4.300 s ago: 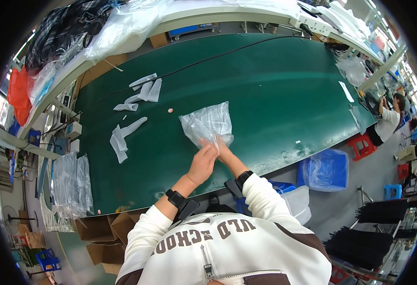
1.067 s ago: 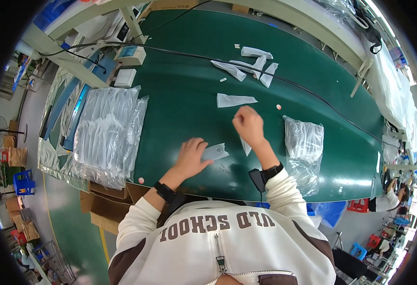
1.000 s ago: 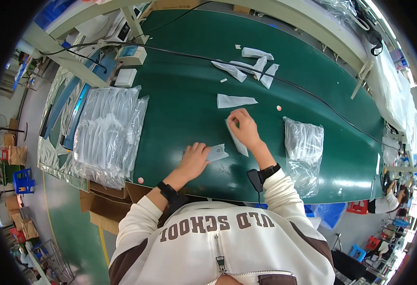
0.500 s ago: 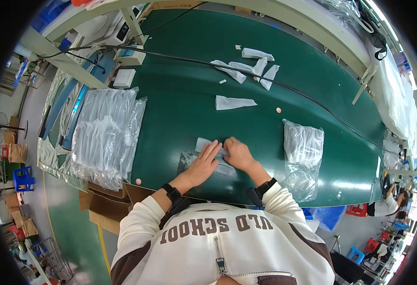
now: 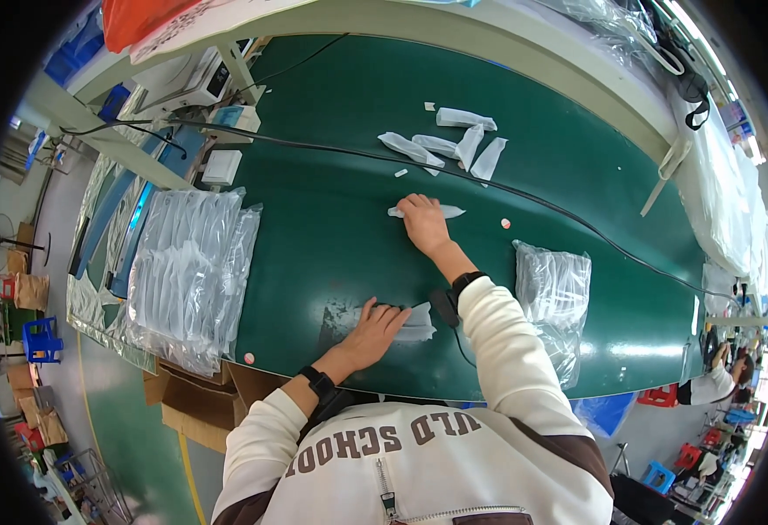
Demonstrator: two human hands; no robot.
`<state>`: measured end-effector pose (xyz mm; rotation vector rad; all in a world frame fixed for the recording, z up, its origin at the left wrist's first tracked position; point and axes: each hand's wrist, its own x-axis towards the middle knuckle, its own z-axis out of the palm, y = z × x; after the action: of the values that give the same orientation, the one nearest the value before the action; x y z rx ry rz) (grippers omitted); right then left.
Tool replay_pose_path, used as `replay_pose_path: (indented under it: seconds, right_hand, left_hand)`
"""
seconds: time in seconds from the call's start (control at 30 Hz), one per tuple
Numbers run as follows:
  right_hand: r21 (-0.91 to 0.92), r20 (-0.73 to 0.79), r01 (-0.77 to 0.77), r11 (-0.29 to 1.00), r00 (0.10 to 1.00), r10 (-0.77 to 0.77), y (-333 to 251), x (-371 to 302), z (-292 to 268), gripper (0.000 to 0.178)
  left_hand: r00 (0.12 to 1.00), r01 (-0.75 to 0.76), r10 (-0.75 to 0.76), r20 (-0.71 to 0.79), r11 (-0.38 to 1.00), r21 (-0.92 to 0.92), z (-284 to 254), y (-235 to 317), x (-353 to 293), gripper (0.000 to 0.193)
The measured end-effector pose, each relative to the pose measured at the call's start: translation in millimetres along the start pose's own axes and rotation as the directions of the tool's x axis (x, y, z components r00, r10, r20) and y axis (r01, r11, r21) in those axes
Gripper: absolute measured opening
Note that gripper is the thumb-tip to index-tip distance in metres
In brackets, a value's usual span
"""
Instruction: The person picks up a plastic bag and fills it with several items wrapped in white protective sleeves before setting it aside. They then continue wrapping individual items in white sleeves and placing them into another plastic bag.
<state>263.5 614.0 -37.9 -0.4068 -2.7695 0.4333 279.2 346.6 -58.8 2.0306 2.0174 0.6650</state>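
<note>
My right hand (image 5: 424, 224) reaches across the green table, its fingers curled down and closed on a narrow white plastic sleeve (image 5: 450, 212). Both ends of that sleeve stick out from under the fingers. Nearer to me, my left hand (image 5: 373, 336) lies low on the table with thumb and fingers apart. Its fingertips touch the left end of another whitish translucent sleeve (image 5: 419, 324), which lies flat and is partly covered by the hand. Farther off lie several more crumpled white sleeves (image 5: 469, 144) in a loose group.
At the left is a large stack of filled clear bags (image 5: 187, 271), beside a blue bar-shaped device (image 5: 134, 223). A smaller clear bag (image 5: 554, 289) lies at the right. One black cable (image 5: 349, 150) crosses above the table. An open carton (image 5: 196, 398) stands below the left edge.
My right hand has left the near sleeve and moved away from me onto the farther one. The left hand has shifted slightly toward me, beside the near sleeve. The view has tilted a little.
</note>
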Motion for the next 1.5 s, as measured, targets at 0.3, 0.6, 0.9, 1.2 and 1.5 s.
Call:
replay_pose_path:
  seconds: [0.3,0.6,0.9,1.2,1.5]
  right_hand:
    - [0.329,0.124,-0.019,0.944,0.992,-0.023,-39.3,-57.9,14.1,0.019]
    - [0.290,0.191,-0.199,0.936,0.970,0.148,-34.3,-125.7,-42.3,0.035]
    - [0.285,0.220,0.108,0.952,0.960,-0.175,-35.9,-135.4,-26.2,0.018]
    - [-0.120,-0.446,-0.132,0.984,0.893,0.065,56.4,37.3,-7.9,0.023]
    - [0.185,-0.431,-0.095,0.978,0.886,0.168,56.1,47.9,-33.2,0.014]
  left_hand:
    - [0.998,-0.052,0.053,0.020,0.997,-0.060,3.1,-1.2,7.4,0.053]
    - [0.998,-0.048,0.052,0.020,0.980,-0.194,-11.5,0.5,5.8,0.036]
    - [0.980,0.023,-0.015,-0.196,0.999,0.038,-31.6,3.4,27.0,0.031]
    - [0.996,0.089,-0.089,-0.003,0.996,-0.011,-7.3,-2.0,7.2,0.025]
    - [0.991,0.096,-0.101,-0.090,0.994,-0.056,-7.4,-3.9,-3.3,0.026]
